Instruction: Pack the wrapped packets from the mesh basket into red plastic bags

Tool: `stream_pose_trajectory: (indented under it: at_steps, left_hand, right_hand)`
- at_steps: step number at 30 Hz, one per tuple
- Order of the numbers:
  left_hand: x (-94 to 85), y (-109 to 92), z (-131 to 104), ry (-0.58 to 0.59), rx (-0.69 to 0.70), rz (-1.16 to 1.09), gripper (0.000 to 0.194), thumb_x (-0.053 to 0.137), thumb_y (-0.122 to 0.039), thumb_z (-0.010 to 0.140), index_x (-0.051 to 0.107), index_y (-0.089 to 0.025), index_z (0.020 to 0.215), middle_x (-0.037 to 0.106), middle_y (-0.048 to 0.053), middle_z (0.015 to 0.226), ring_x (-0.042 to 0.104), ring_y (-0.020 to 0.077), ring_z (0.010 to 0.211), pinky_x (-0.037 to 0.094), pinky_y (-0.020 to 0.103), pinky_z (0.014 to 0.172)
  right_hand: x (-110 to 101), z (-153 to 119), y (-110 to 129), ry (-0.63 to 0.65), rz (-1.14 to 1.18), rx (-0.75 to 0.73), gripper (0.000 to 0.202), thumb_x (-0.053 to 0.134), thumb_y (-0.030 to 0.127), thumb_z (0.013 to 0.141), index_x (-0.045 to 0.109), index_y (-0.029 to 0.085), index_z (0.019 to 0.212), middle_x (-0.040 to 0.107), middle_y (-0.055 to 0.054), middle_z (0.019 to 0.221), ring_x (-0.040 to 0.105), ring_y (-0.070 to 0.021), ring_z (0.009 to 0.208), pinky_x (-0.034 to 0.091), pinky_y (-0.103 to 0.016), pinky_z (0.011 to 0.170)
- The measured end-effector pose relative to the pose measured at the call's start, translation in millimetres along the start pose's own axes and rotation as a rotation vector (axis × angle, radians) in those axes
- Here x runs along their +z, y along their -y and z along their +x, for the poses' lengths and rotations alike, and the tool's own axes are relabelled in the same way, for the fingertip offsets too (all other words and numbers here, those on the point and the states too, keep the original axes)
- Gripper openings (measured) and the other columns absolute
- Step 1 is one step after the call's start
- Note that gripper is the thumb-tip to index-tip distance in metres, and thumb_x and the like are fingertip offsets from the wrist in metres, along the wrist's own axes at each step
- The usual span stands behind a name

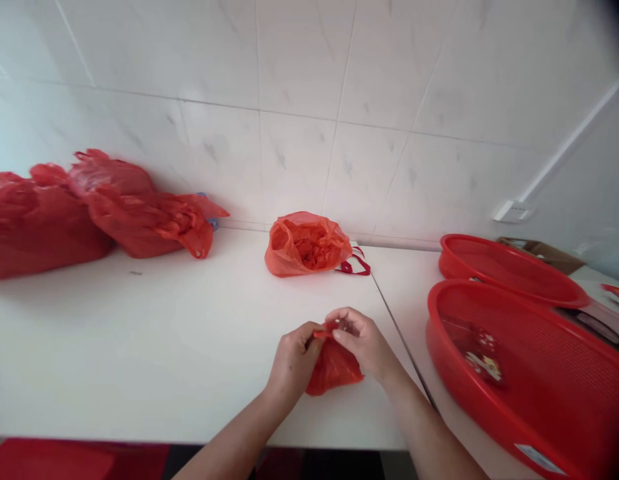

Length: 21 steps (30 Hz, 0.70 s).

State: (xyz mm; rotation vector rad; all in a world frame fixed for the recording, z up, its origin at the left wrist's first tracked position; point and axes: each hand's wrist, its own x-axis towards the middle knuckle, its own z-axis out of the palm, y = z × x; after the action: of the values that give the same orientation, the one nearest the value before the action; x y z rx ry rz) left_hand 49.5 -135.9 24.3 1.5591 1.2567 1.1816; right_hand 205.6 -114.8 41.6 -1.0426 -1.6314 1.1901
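Between my hands, just above or on the white table [139, 353], is a small red plastic bag [336, 367], its lower part hanging toward the table's front edge. My left hand [296, 357] pinches the bag's gathered top edge between thumb and fingers. At the same top edge my right hand [362, 340] has its thumb and fingertips closed on the plastic. What the bag contains, if anything, cannot be made out. Behind my hands stands an open red plastic bag [309, 243] with crumpled red plastic inside.
Full red bags [44, 220] line the wall at the left. Two round red trays [489, 373] are at the right, the nearer one holding small packets [484, 357]. A dark red strap [356, 265] lies by the open bag. A wall socket [513, 211] sits above the far tray.
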Motion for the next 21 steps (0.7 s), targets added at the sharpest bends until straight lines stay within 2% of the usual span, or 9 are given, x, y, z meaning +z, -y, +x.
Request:
stream_pose_trajectory:
  at_steps: [3, 6, 8, 11, 13, 17, 19, 21]
  left_hand:
    - [2.9, 1.1, -1.6, -0.029, 0.005, -0.009, 0.02, 0.046, -0.018, 0.079, 0.065, -0.022, 0.079, 0.065, -0.001, 0.075, 0.057, 0.0126, 0.069, 0.042, 0.022, 0.064]
    - [3.9, 4.5, -0.6, -0.03, -0.087, -0.136, 0.012, 0.051, -0.027, 0.08, 0.06, -0.021, 0.083, 0.055, -0.004, 0.06, 0.049, 0.0096, 0.055, 0.038, 0.02, 0.053]
    - [1.3, 7.7, 2.7, -0.003, -0.181, -0.269, 0.016, 0.053, -0.034, 0.08, 0.055, -0.02, 0.087, 0.047, -0.008, 0.052, 0.041, 0.0076, 0.044, 0.032, 0.018, 0.045]
    - [-5.1, 10.2, 10.4, 0.041, -0.256, -0.382, 0.021, 0.054, -0.039, 0.079, 0.049, -0.019, 0.083, 0.044, -0.009, 0.048, 0.037, 0.0065, 0.039, 0.028, 0.017, 0.041]
    - [-7.4, 8.2, 14.8, 0.015, -0.228, -0.341, 0.021, 0.055, -0.038, 0.078, 0.048, -0.018, 0.078, 0.046, -0.007, 0.05, 0.038, 0.0065, 0.041, 0.029, 0.018, 0.042]
    - [-4.8, -1.7, 15.9, -0.127, -0.078, -0.115, 0.012, 0.056, -0.03, 0.075, 0.052, -0.019, 0.074, 0.049, -0.006, 0.058, 0.042, 0.0077, 0.05, 0.035, 0.02, 0.048]
    - [-3.0, -5.6, 12.9, -0.156, -0.019, -0.026, 0.007, 0.055, -0.027, 0.075, 0.054, -0.02, 0.076, 0.048, -0.006, 0.059, 0.044, 0.0087, 0.054, 0.038, 0.021, 0.052]
    - [-3.1, -6.8, 8.6, -0.153, 0.018, 0.027, 0.011, 0.057, -0.026, 0.074, 0.054, -0.021, 0.084, 0.052, -0.005, 0.066, 0.047, 0.0097, 0.057, 0.041, 0.022, 0.055]
  right_hand:
    - [-0.5, -0.6, -8.3, 0.122, 0.062, 0.097, 0.02, 0.06, 0.026, 0.078, 0.063, 0.021, 0.097, 0.065, -0.003, 0.091, 0.06, -0.0171, 0.084, 0.046, -0.032, 0.078]
    - [-2.9, -2.0, -11.2, 0.065, 0.158, 0.162, 0.011, 0.062, 0.028, 0.077, 0.063, 0.019, 0.082, 0.065, -0.001, 0.078, 0.058, -0.0134, 0.07, 0.045, -0.027, 0.068]
    - [-4.7, -3.6, -10.0, 0.068, 0.203, 0.171, 0.014, 0.063, 0.031, 0.077, 0.06, 0.018, 0.075, 0.063, 0.0, 0.071, 0.055, -0.0111, 0.062, 0.042, -0.024, 0.06]
    - [-1.6, -6.6, -7.2, 0.202, 0.166, 0.138, 0.013, 0.062, 0.03, 0.077, 0.06, 0.017, 0.073, 0.061, 0.0, 0.068, 0.053, -0.0106, 0.059, 0.04, -0.024, 0.057]
    - [5.6, -7.9, -7.2, 0.237, 0.09, 0.157, 0.008, 0.061, 0.024, 0.075, 0.058, 0.019, 0.08, 0.055, 0.005, 0.058, 0.048, -0.0094, 0.052, 0.037, -0.023, 0.052]
    - [22.1, -7.0, -10.6, 0.111, 0.017, 0.219, 0.024, 0.061, 0.02, 0.07, 0.052, 0.023, 0.092, 0.043, 0.011, 0.049, 0.04, -0.0084, 0.044, 0.031, -0.02, 0.044]
    - [26.2, -5.6, -11.6, 0.079, 0.018, 0.197, 0.019, 0.061, 0.02, 0.069, 0.055, 0.021, 0.087, 0.046, 0.008, 0.054, 0.043, -0.0089, 0.048, 0.033, -0.021, 0.047]
    - [26.9, -4.5, -12.2, 0.068, 0.056, 0.181, 0.008, 0.06, 0.022, 0.07, 0.056, 0.019, 0.077, 0.05, 0.005, 0.059, 0.046, -0.0095, 0.053, 0.034, -0.022, 0.05]
